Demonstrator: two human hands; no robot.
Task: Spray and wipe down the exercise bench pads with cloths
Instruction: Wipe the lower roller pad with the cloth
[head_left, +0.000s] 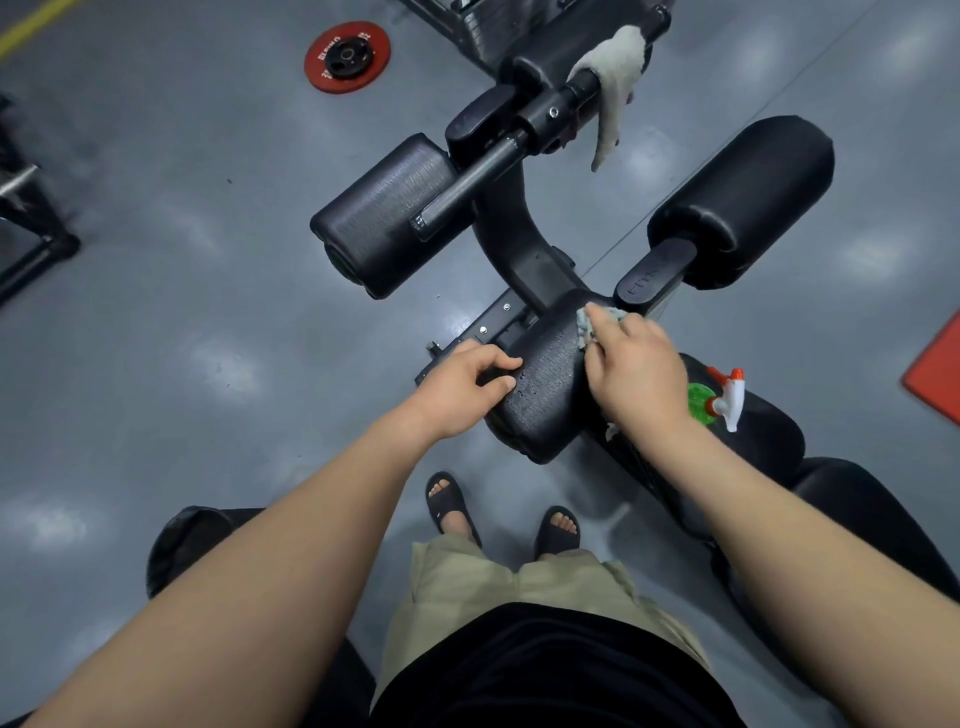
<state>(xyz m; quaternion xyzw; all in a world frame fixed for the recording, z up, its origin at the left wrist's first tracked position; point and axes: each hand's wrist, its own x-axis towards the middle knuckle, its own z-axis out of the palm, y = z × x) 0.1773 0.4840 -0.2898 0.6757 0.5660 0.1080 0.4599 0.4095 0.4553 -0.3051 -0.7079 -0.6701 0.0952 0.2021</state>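
Your right hand (636, 374) has its fingers (618, 332) clenched on a grey-blue cloth (597, 319), pressed to the far corner of the small seat pad (545, 405). Your left hand (467, 384) grips that pad's left edge, fingers (493, 358) curled over it as a brace.

Wet beads show on the pad just right of your left fingers, so that strip looks unwiped. Draw the cloth from under your right fingers across toward the left ones in overlapping passes. Then work it over the rounded near edge below both hands. Shift the left grip before the cloth reaches it, or the patch under those fingers will be missed.

The spray bottle (719, 397) stands on the long back pad (769, 431) just right of your right wrist; a wide elbow swing could tip it. Beyond your fingers sit two roller pads, left roller (384, 213) and right roller (743, 197), probably due next. A second cloth (610, 78) hangs over a handle farther off. A red weight plate (347, 56) lies on the floor (156, 312), well clear of you.
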